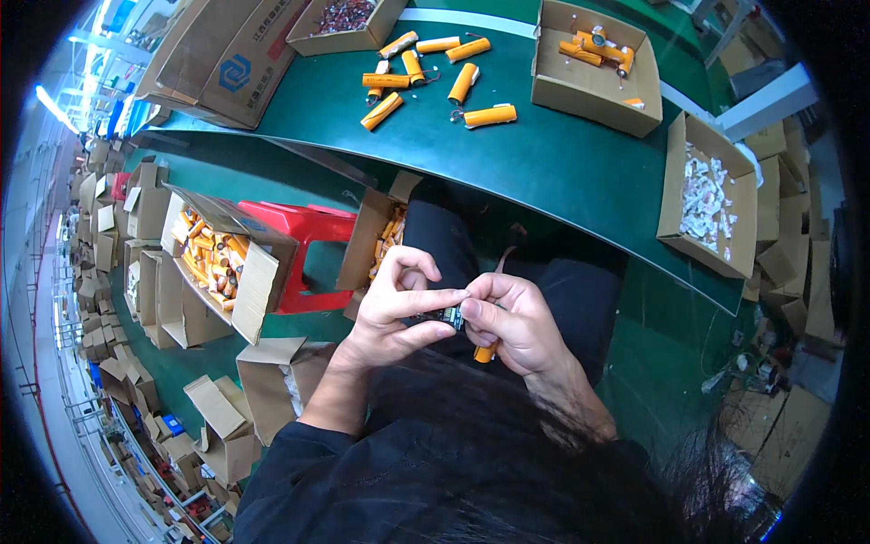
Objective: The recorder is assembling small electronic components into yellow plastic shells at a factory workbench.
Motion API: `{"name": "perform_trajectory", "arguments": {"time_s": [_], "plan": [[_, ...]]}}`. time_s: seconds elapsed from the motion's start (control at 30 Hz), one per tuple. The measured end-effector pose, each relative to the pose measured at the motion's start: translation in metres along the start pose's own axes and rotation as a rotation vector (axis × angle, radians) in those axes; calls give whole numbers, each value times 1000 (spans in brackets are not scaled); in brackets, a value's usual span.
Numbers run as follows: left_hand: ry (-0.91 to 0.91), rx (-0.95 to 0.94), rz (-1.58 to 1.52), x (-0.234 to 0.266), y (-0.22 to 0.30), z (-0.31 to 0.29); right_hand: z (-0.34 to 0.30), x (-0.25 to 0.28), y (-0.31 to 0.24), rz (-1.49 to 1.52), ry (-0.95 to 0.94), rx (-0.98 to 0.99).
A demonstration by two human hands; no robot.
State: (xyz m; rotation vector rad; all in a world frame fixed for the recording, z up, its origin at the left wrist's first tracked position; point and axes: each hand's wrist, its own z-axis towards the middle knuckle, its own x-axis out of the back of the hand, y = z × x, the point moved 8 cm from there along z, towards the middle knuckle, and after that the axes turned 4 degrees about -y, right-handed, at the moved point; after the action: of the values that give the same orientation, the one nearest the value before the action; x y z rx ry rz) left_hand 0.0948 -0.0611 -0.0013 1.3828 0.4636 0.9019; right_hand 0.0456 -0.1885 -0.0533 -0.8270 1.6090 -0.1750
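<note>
My left hand (pixel 394 308) is closed in a pinch, thumb and index finger on a small dark circuit board (pixel 450 315). From the other side, the thumb and fingers of my right hand (pixel 517 322) meet at the board's edge. Below those right fingers the end of an orange cylindrical battery (pixel 485 353) sticks out; the rest of it is hidden in the hand. Whether the board and the battery are joined cannot be made out. Both hands are above my lap, in front of the green table (pixel 580 181).
Several loose orange batteries (pixel 490 115) lie on the table. Cardboard trays hold batteries, white scraps (pixel 707 204) and small red parts (pixel 344 16). At the left, a carton of batteries (pixel 213 263) stands beside a red stool (pixel 313 245). An open carton (pixel 276 385) is near my left forearm.
</note>
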Motion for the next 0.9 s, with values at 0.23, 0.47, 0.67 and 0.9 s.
{"name": "perform_trajectory", "arguments": {"time_s": [0.23, 0.47, 0.67, 0.9], "plan": [[30, 30, -218, -9, -10, -9, -8, -11, -2, -16, 21, 27], [102, 156, -628, -28, -18, -22, -29, -27, -20, -221, -53, 123], [71, 109, -560, -35, 12, -27, -58, -46, -19, -288, -27, 100], [128, 104, -751, -26, 26, -55, -97, -55, -10, -285, -74, 70]]}}
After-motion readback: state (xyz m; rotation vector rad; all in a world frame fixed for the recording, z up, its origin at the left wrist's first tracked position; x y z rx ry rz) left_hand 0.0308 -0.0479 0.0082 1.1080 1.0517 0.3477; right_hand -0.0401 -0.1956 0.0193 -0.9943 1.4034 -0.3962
